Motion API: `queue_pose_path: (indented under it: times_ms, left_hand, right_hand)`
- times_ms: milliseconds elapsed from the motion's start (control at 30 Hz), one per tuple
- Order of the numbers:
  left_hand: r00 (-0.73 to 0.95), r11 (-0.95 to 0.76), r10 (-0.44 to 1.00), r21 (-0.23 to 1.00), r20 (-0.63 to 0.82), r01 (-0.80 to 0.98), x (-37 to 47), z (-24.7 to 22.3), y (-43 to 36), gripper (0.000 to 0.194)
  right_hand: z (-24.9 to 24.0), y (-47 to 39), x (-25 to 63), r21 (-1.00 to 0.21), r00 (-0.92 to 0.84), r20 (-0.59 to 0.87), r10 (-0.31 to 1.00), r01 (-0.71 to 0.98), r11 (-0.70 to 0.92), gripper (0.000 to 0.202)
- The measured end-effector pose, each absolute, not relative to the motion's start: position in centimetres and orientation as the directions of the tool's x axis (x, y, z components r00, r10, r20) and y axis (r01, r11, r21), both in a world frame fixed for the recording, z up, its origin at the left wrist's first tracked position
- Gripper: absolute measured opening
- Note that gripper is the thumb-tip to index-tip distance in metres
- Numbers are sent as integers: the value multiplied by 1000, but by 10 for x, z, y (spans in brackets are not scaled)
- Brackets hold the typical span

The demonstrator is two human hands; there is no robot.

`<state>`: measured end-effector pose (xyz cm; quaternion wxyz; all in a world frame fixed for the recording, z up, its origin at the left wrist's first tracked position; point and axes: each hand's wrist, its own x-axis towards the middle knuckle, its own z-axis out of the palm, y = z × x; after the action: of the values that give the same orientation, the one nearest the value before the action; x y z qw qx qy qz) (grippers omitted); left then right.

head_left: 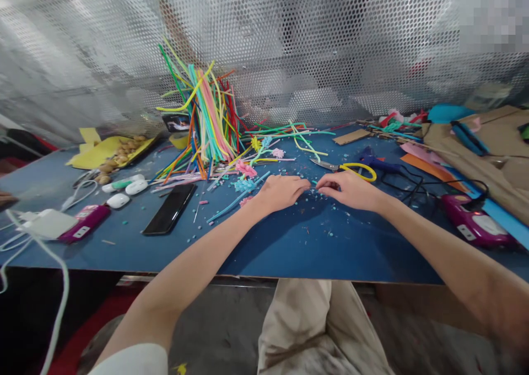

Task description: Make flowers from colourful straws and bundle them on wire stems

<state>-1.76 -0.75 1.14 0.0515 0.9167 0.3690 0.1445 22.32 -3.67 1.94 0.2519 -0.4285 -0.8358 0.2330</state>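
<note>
Over the middle of the blue table, my left hand is closed, its fingers pressed together and pointing right. My right hand faces it with thumb and fingers curled into a pinch. A tiny teal bit shows between the two sets of fingertips; whether it is held is too small to tell. Scissors with yellow handles lie just behind my right hand. Beside my left forearm rest a blue pipe cleaner and flower shapes of fuzzy stems, one pink and one light blue.
A tall bunch of coloured pipe cleaners stands at the back. A black phone and a purple power strip lie left. A blue glue gun and another purple power strip with cables lie right. Fuzz scraps litter the table.
</note>
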Motion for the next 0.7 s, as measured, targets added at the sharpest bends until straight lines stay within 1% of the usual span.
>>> queue_pose_path:
  times_ms: [100, 200, 300, 400, 467, 567, 700]
  left_hand:
    - [696, -735, 677, 162, 238, 659, -17, 12, -8, 27]
    - [688, -740, 669, 164, 281, 653, -17, 13, -9, 29]
    - [707, -754, 652, 135, 274, 643, -18, 15, -9, 28]
    - [741, -772, 625, 55, 247, 633, -19, 17, -8, 31]
    - [754, -785, 607, 37, 251, 619, -20, 17, -8, 33]
    - [758, -796, 594, 60, 269, 603, -20, 16, -8, 34]
    - [752, -794, 605, 133, 262, 593, -19, 12, -7, 33]
  right_hand:
    - [17, -38, 221, -595, -488, 238, 840, 610, 523, 17]
    - [13, -39, 217, -682, -396, 206, 895, 597, 421, 17]
    - [9, -39, 213, -767, -356, 132, 925, 555, 323, 16]
    - [8, -39, 212, -801, -361, 97, 928, 525, 288, 16]
    - [9, -39, 213, -814, -363, 83, 928, 512, 273, 17]
    - [13, -40, 213, -822, -388, 70, 919, 499, 274, 17]
    - [20, -40, 216, -816, -435, 50, 899, 502, 288, 20]
